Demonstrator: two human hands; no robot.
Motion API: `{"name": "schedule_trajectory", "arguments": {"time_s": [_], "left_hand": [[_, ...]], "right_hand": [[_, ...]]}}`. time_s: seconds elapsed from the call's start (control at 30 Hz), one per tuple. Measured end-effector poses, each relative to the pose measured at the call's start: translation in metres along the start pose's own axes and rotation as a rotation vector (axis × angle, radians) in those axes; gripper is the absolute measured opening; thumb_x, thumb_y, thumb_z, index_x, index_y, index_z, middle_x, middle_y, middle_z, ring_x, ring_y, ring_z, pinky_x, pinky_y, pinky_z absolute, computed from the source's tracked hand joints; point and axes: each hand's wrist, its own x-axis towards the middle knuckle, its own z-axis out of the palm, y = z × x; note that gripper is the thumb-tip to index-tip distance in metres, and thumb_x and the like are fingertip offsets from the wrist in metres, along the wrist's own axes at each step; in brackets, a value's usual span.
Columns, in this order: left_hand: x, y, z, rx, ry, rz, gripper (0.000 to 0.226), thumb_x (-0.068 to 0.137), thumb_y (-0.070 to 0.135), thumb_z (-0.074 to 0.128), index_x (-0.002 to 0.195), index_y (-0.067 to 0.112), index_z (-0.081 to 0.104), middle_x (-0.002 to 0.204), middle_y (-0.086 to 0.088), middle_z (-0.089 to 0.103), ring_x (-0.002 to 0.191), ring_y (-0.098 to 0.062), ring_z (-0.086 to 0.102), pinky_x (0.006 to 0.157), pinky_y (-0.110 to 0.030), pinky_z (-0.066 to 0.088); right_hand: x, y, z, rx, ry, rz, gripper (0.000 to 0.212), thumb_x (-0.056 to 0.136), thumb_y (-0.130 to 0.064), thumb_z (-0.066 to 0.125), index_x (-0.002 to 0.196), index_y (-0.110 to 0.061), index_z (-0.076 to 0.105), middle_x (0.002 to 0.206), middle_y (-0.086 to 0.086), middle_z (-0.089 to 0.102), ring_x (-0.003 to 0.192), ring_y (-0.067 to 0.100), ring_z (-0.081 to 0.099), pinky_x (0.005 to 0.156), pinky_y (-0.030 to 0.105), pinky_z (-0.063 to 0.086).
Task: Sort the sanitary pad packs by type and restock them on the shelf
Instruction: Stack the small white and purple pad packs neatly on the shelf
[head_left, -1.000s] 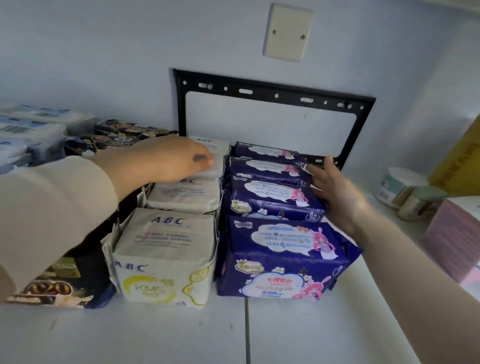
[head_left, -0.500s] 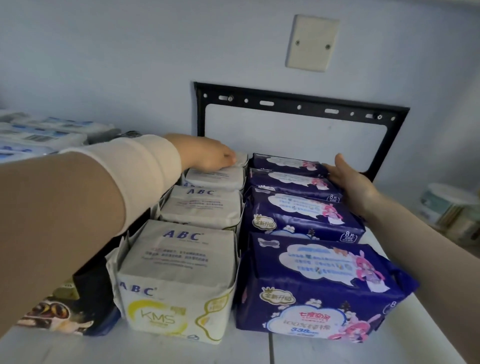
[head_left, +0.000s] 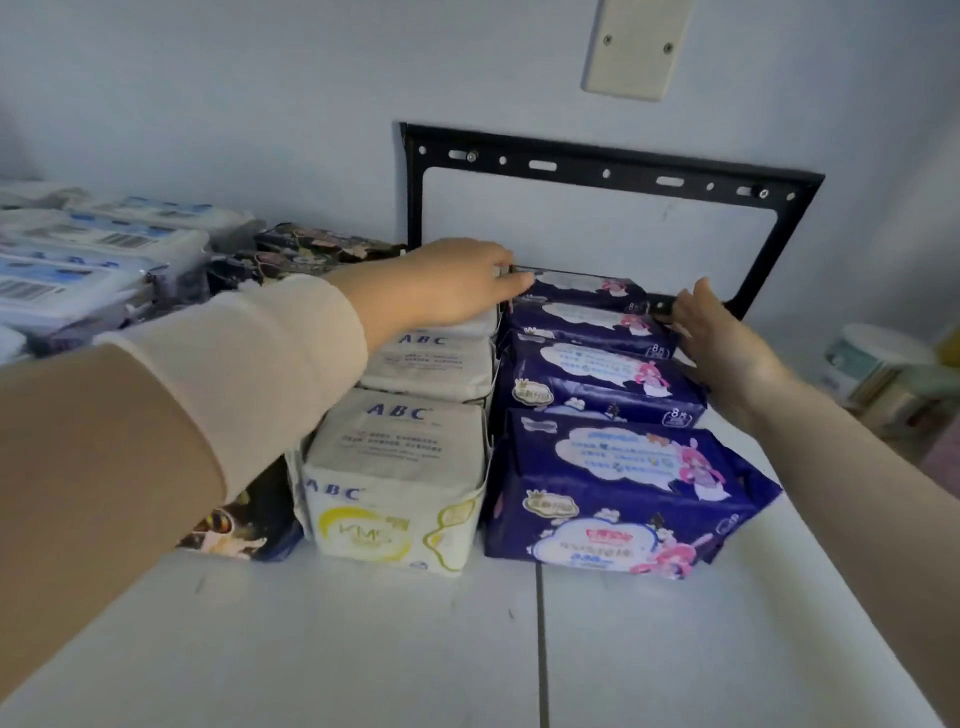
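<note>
Far left: pale blue-and-white plastic packs (head_left: 93, 260) and black patterned packs (head_left: 311, 249) lie in separate groups on the white shelf (head_left: 363, 649).
Left hand (head_left: 452, 286): fingers straight, laid over the rear of the white "ABC" packs (head_left: 400, 467); grips nothing.
Centre-right row: dark blue glossy packs (head_left: 623, 478) in file, touching the white row.
Right hand (head_left: 717, 332): fingers straight, pressing that row's right side; holds nothing.
Progress: judged nearly complete, with the types separated and only squaring-up left.
</note>
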Motion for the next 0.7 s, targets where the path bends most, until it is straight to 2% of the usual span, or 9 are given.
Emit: {"name": "schedule_trajectory", "arguments": {"time_s": [0.1, 0.13, 0.2, 0.27, 0.33, 0.43, 0.53, 0.63, 0.7], "left_hand": [[-0.062, 0.033, 0.003, -0.241, 0.047, 0.132, 0.052, 0.091, 0.049, 0.043, 0.137, 0.025, 0.042, 0.144, 0.006, 0.041, 0.130, -0.011, 0.039, 0.099, -0.020, 0.028], [-0.083, 0.041, 0.005, -0.240, 0.039, 0.164, 0.055, 0.088, 0.050, 0.046, 0.137, 0.027, 0.042, 0.143, 0.008, 0.041, 0.129, -0.008, 0.039, 0.100, -0.021, 0.028], [-0.113, 0.048, 0.011, -0.095, 0.036, 0.206, 0.065, 0.083, 0.055, 0.051, 0.140, 0.028, 0.035, 0.147, 0.010, 0.034, 0.131, -0.006, 0.033, 0.104, -0.022, 0.024], [-0.127, 0.044, 0.015, 0.026, 0.049, 0.202, 0.079, 0.076, 0.060, 0.056, 0.143, 0.028, 0.028, 0.151, 0.009, 0.027, 0.136, -0.007, 0.026, 0.107, -0.022, 0.018], [-0.133, 0.036, 0.015, 0.070, 0.044, 0.182, 0.088, 0.072, 0.060, 0.062, 0.144, 0.027, 0.025, 0.152, 0.007, 0.025, 0.139, -0.009, 0.022, 0.110, -0.024, 0.015], [-0.140, 0.027, 0.021, 0.072, -0.012, 0.149, 0.086, 0.075, 0.048, 0.068, 0.145, 0.025, 0.023, 0.153, 0.006, 0.022, 0.140, -0.011, 0.017, 0.110, -0.023, 0.012], [-0.144, 0.024, 0.030, -0.044, -0.040, 0.112, 0.077, 0.080, 0.033, 0.069, 0.143, 0.023, 0.027, 0.151, 0.003, 0.025, 0.138, -0.011, 0.021, 0.111, -0.025, 0.019], [-0.143, 0.024, 0.037, -0.071, -0.024, 0.115, 0.071, 0.082, 0.028, 0.067, 0.142, 0.019, 0.030, 0.149, 0.001, 0.027, 0.137, -0.013, 0.022, 0.109, -0.024, 0.019], [-0.143, 0.025, 0.036, -0.074, -0.011, 0.115, 0.074, 0.082, 0.029, 0.067, 0.143, 0.018, 0.028, 0.151, -0.001, 0.024, 0.139, -0.014, 0.019, 0.109, -0.022, 0.014]], "right_hand": [[-0.055, -0.004, -0.012, 0.015, -0.003, -0.024, 0.073, 0.077, -0.067, 0.046, 0.137, -0.025, 0.041, 0.142, -0.011, 0.042, 0.129, 0.007, 0.041, 0.095, 0.024, 0.035], [-0.077, -0.007, -0.015, -0.016, -0.022, -0.065, 0.079, 0.066, -0.075, 0.050, 0.132, -0.031, 0.046, 0.136, -0.017, 0.046, 0.126, 0.002, 0.042, 0.097, 0.021, 0.037], [-0.115, -0.010, -0.017, -0.146, -0.104, -0.193, 0.073, 0.056, -0.081, 0.056, 0.119, -0.042, 0.054, 0.132, -0.025, 0.048, 0.122, -0.010, 0.042, 0.098, 0.010, 0.037], [-0.136, -0.006, -0.016, -0.314, -0.133, -0.281, 0.055, 0.064, -0.066, 0.060, 0.114, -0.044, 0.055, 0.134, -0.022, 0.045, 0.124, -0.011, 0.039, 0.101, 0.008, 0.033], [-0.143, -0.001, -0.013, -0.432, -0.111, -0.354, 0.052, 0.064, -0.049, 0.064, 0.115, -0.041, 0.056, 0.134, -0.018, 0.045, 0.124, -0.012, 0.037, 0.101, 0.008, 0.031], [-0.145, 0.006, -0.006, -0.493, -0.098, -0.434, 0.055, 0.065, -0.035, 0.070, 0.119, -0.031, 0.057, 0.131, -0.008, 0.049, 0.116, -0.018, 0.038, 0.096, 0.003, 0.031], [-0.145, 0.012, -0.003, -0.531, -0.055, -0.470, 0.053, 0.068, -0.022, 0.074, 0.118, -0.026, 0.059, 0.127, -0.001, 0.052, 0.112, -0.013, 0.042, 0.095, 0.001, 0.030], [-0.148, 0.011, -0.003, -0.588, -0.037, -0.494, 0.049, 0.069, -0.024, 0.074, 0.116, -0.020, 0.063, 0.126, 0.002, 0.054, 0.113, -0.001, 0.044, 0.094, -0.001, 0.028], [-0.150, 0.007, -0.004, -0.633, -0.037, -0.494, 0.050, 0.068, -0.035, 0.068, 0.115, -0.020, 0.065, 0.127, 0.002, 0.054, 0.116, 0.008, 0.047, 0.097, 0.008, 0.032]]}}
